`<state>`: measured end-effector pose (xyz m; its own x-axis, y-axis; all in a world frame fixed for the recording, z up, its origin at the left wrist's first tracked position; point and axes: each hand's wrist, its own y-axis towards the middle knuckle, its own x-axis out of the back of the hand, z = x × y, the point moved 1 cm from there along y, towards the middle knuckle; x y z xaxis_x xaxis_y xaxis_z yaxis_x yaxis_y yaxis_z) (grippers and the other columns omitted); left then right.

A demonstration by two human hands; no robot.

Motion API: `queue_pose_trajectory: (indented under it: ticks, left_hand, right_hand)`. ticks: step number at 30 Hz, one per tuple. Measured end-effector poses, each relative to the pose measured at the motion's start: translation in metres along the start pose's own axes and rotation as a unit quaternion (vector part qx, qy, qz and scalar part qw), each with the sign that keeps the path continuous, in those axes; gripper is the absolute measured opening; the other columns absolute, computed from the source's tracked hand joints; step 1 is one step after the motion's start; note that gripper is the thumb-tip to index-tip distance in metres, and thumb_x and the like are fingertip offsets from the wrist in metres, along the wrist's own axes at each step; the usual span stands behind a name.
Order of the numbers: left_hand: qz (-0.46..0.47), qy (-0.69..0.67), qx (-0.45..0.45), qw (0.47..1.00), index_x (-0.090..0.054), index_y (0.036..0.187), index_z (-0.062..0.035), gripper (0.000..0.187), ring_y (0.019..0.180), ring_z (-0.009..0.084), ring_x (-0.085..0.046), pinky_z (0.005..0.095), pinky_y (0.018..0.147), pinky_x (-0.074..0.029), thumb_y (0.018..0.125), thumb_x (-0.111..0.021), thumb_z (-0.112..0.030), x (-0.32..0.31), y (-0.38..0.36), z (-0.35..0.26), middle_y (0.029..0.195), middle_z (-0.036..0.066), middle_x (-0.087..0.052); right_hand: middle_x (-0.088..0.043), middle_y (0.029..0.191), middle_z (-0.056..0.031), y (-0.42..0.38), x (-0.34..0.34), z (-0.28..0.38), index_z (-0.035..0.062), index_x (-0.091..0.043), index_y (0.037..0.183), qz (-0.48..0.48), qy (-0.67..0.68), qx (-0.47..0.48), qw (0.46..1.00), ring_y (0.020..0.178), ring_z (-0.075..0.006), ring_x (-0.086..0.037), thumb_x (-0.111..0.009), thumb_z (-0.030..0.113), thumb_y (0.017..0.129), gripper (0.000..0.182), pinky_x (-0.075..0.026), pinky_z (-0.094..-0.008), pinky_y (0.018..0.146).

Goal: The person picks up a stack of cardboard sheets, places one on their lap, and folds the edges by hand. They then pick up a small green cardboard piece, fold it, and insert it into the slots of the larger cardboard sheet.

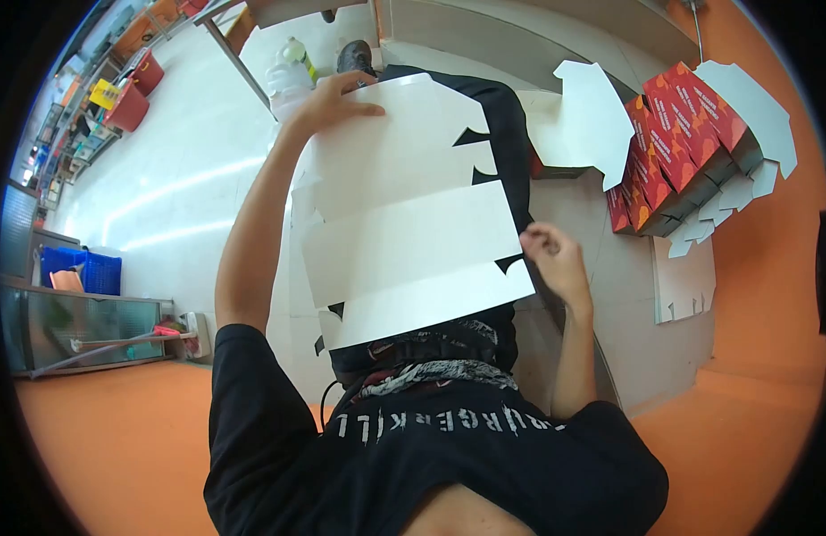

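A flat white cardboard box blank (413, 214) lies across my lap, its plain side up, with crease lines and notched tabs along its sides. My left hand (342, 103) rests on its far left corner, thumb and forefinger spread apart over the board. At the right edge, my right hand (556, 259) has its fingers curled together against the board beside a notch. The fingertips appear to pinch that edge. The underside of the blank is hidden.
Several red printed boxes (672, 143) with open white flaps stand packed together at the right. Nearer stands another open box (578, 125). Flat blanks (685, 281) lie below them. Plastic bottles (292, 67) are beyond my left hand. A blue basket (81, 270) sits far left.
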<state>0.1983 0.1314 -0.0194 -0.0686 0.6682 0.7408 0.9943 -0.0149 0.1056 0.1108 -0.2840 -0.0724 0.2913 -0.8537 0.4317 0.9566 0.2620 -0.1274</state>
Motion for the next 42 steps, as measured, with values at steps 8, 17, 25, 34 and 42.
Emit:
queue_pose_trajectory:
  ticks: [8, 17, 25, 34, 42]
  left_hand:
    - [-0.018, -0.052, -0.038, 0.998, -0.069, 0.11, -0.0051, 0.043, 0.098, 0.0245, -0.066, 0.0341, 0.087, -0.05, 0.075, -0.078, -0.029, -0.01, -0.017, -0.038, 0.106, 0.01, -0.07]
    - [-0.098, 0.157, -0.086, 0.979, -0.053, 0.132, -0.0076, 0.063, 0.113, 0.0352, -0.056, 0.0398, 0.097, -0.045, 0.075, -0.075, -0.021, 0.008, -0.072, -0.065, 0.13, 0.016, -0.056]
    - [-0.047, 0.191, 0.064, 0.978, -0.031, 0.145, -0.0016, 0.087, 0.121, 0.0366, -0.051, 0.0401, 0.101, -0.044, 0.069, -0.074, -0.004, 0.011, -0.14, -0.057, 0.139, 0.019, -0.046]
    - [-0.025, 0.203, 0.049, 0.978, -0.04, 0.138, -0.001, 0.076, 0.112, 0.0385, -0.054, 0.0407, 0.095, -0.046, 0.068, -0.066, 0.004, 0.016, -0.126, -0.058, 0.128, 0.02, -0.054]
    - [-0.006, 0.235, 0.013, 0.972, -0.042, 0.138, -0.0016, 0.075, 0.11, 0.0377, -0.056, 0.0406, 0.094, -0.047, 0.068, -0.067, 0.003, 0.016, -0.099, -0.061, 0.129, 0.018, -0.055]
  right_hand:
    - [-0.064, 0.104, -0.0194, 0.106, -0.032, 0.091, 0.0022, -0.054, 0.127, -0.031, 0.006, 0.206, 0.978, 0.086, -0.0264, -0.063, -0.065, 0.027, 0.089, 0.046, -0.049, -0.0343, 0.08]
    - [-0.059, 0.12, -0.023, 0.104, -0.035, 0.074, -0.0021, -0.051, 0.127, -0.003, -0.09, 0.224, 0.97, 0.114, -0.0358, -0.056, -0.061, 0.014, 0.086, 0.046, -0.043, -0.038, 0.097]
    - [-0.051, 0.114, -0.0213, 0.101, -0.029, 0.073, 0.0044, -0.025, 0.147, 0.079, -0.188, 0.323, 0.924, 0.1, -0.0368, -0.057, -0.062, 0.002, 0.074, 0.081, -0.045, -0.039, 0.093]
    - [-0.057, 0.109, -0.0234, 0.107, -0.024, 0.084, 0.0046, -0.028, 0.144, 0.083, -0.364, 0.278, 0.885, 0.097, -0.0398, -0.06, -0.07, 0.006, 0.069, 0.085, -0.05, -0.0427, 0.085]
    - [-0.057, 0.118, -0.0291, 0.101, -0.005, 0.111, -0.0039, -0.036, 0.139, 0.091, -0.37, 0.227, 0.896, 0.107, -0.0415, -0.058, -0.072, 0.007, 0.067, 0.081, -0.047, -0.0396, 0.094]
